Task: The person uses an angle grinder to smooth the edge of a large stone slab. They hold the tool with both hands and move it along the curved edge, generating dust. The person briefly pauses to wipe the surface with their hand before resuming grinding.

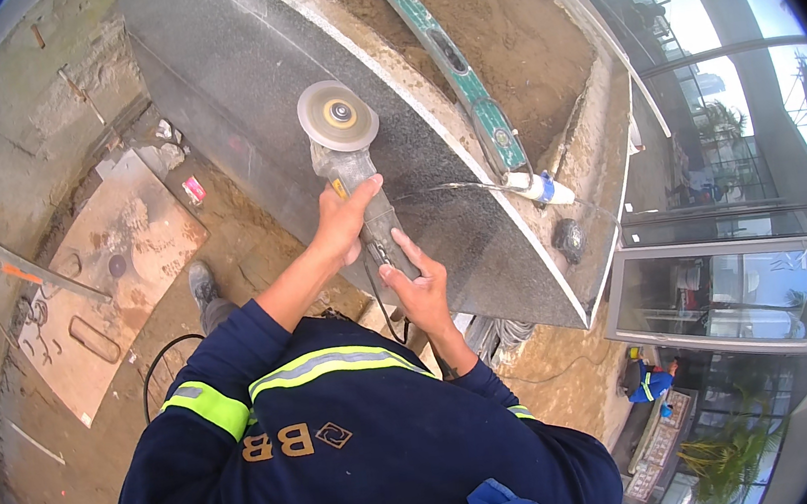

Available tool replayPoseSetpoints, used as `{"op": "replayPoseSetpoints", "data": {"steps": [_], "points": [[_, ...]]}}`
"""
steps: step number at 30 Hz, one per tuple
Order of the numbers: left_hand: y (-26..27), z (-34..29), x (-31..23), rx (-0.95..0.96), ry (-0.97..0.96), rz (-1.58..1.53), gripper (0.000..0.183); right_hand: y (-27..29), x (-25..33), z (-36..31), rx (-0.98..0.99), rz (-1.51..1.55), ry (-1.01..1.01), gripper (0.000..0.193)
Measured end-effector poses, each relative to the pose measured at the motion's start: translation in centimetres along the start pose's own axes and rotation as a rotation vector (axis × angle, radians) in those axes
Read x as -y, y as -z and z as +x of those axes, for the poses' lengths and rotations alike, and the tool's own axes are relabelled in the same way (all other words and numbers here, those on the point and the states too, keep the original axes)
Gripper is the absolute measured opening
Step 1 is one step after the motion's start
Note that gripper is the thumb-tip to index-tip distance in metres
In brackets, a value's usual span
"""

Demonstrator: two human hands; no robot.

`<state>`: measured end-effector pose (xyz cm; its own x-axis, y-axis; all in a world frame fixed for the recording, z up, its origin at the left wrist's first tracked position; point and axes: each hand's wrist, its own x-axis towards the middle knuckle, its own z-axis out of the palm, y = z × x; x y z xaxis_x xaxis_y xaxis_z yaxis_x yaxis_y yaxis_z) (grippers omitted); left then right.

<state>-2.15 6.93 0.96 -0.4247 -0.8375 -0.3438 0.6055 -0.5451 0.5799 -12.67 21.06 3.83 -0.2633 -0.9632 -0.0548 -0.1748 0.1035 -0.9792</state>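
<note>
An angle grinder with a round, pale-rimmed disc is held over a dark grey stone slab. My left hand is closed around the grinder's body, just behind its head. Further back, my right hand grips the rear of the body, fingers and thumb on either side. Whether the disc touches the slab or is turning, I cannot tell. A dark power cord hangs from the grinder's rear end.
Along the slab's pale edge lie a green spirit level, a white bottle with a blue band and a dark lump. Left are a dusty board, a pink packet and a black cable. Another person is far right, near glass panels.
</note>
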Motion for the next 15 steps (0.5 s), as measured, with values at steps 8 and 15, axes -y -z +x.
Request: {"op": "replayPoseSetpoints", "data": {"steps": [8,15], "points": [[0.3,2.1,-0.8,0.024,-0.017,0.008,0.031,-0.5,-0.6,2.3,-0.009,-0.054,0.100,0.058],[0.4,2.5,-0.9,0.043,-0.020,0.000,0.032,-0.5,-0.8,2.7,-0.002,-0.025,0.085,0.058]]}}
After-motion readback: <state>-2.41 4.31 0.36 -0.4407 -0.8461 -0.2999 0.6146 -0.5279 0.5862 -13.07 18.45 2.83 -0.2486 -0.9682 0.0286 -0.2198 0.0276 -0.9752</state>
